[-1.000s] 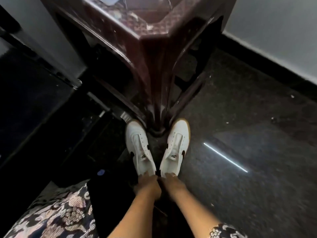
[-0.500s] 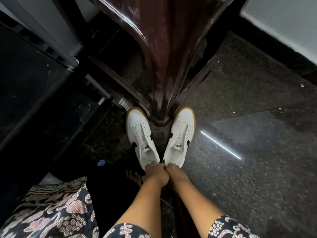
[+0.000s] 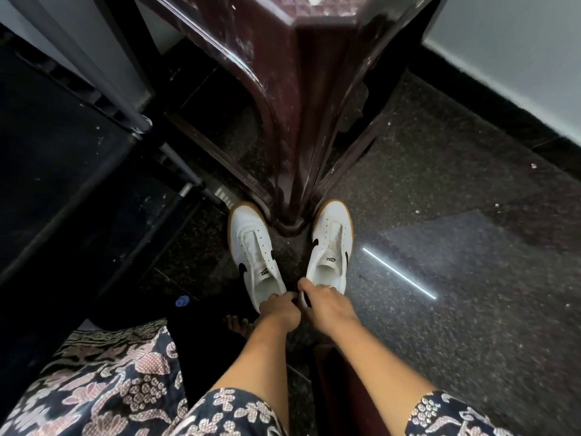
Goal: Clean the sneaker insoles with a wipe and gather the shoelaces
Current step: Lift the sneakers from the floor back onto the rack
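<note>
Heels are gripped, left sneaker (image 3: 256, 256) by left hand (image 3: 278, 311), right sneaker (image 3: 330, 247) by right hand (image 3: 327, 305), toes pointed straight away.

Dim indoor light; far-left side in deep shadow; bright glare streak (image 3: 399, 273) on right floor (image 3: 456, 325); wide-angle bending at edges; centre sharp.
</note>
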### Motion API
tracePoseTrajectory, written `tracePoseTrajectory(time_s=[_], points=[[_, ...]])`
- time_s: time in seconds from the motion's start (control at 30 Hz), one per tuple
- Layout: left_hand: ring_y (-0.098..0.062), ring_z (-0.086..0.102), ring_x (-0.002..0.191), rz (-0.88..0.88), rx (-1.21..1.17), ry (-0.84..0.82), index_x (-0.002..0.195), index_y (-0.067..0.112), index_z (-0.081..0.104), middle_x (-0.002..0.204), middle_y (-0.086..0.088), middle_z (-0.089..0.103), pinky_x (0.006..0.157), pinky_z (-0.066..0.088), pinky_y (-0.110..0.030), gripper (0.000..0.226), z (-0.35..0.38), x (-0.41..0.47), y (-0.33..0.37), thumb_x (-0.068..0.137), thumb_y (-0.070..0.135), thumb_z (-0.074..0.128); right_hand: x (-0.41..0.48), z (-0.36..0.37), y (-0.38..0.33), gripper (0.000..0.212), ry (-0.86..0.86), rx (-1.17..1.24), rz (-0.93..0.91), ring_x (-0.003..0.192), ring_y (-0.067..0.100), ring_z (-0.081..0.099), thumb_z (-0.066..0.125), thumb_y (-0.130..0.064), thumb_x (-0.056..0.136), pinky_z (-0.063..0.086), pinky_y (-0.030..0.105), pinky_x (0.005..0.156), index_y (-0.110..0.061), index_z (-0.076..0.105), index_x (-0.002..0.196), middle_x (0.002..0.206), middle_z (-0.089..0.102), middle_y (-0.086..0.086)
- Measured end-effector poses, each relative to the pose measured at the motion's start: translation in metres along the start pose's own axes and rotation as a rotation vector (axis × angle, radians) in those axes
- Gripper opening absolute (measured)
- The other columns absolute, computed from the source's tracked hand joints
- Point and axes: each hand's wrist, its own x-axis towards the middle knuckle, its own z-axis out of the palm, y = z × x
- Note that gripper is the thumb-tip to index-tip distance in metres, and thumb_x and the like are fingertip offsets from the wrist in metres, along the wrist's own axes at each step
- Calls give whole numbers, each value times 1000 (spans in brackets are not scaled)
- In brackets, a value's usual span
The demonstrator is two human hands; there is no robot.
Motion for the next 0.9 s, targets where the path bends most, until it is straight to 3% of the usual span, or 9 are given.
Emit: tracePoseTrajectory(time_s=[0.2, 0.4, 0.47, 0.57, 0.7, 0.77, 0.9], points=[[-32, 19, 141, -56, 271, -170, 146, 19, 31, 154, -11, 21, 114, 19, -36, 50, 12, 1, -15, 96, 19, 35, 5, 9, -5, 34, -77, -13, -4, 108, 30, 51, 49, -18, 92, 47, 43, 81, -23, 40, 124, 116, 55, 10], [-29, -3, 146, -28, 289, -248, 151, 14, 16, 159, -11, 0, 118, 8, -41, 62, 7, 12, -12, 95, 24, 40, 8, 18, -3, 30, -120, -22, 19, 106, 31, 54, 43, -16, 92, 47, 43, 81, -25, 39, 121, 119, 53, 8], [-29, -1, 146, 13, 274, -266, 151, 13, 13, 159, -12, 5, 117, 7, -39, 67, 9, 12, -11, 95, 27, 46, 12, 20, -6, 30, -117, -10, 23, 104, 31, 57, 43, -15, 92, 48, 43, 80, -26, 39, 120, 118, 53, 7], [-33, 13, 143, 19, 223, -284, 150, 17, 15, 154, -15, 17, 115, 20, -40, 78, 11, 16, -12, 86, 30, 59, 15, 21, -11, 27, -124, 5, 28, 102, 32, 58, 47, -16, 91, 50, 43, 79, -25, 41, 116, 116, 54, 8], [-27, 50, 122, 2, 157, -339, 132, 14, 49, 134, -12, 51, 99, 42, -33, 54, 1, 21, -8, 80, 23, 60, 19, 21, -14, 30, -183, -16, 37, 101, 32, 58, 61, -12, 80, 49, 41, 76, -22, 47, 106, 111, 57, 9], [-27, 48, 125, 11, 184, -349, 132, 12, 50, 136, -13, 51, 101, 39, -32, 52, 2, 24, -9, 82, 21, 61, 20, 24, -15, 27, -201, -38, 30, 104, 31, 56, 58, -13, 83, 48, 40, 79, -23, 52, 107, 112, 57, 9], [-27, 24, 140, 28, 260, -308, 142, 12, 40, 148, -15, 36, 115, 15, -36, 59, 9, 29, -14, 87, 20, 60, 24, 29, -16, 25, -200, -32, 31, 107, 30, 55, 50, -14, 87, 47, 38, 83, -25, 55, 109, 114, 57, 8]])
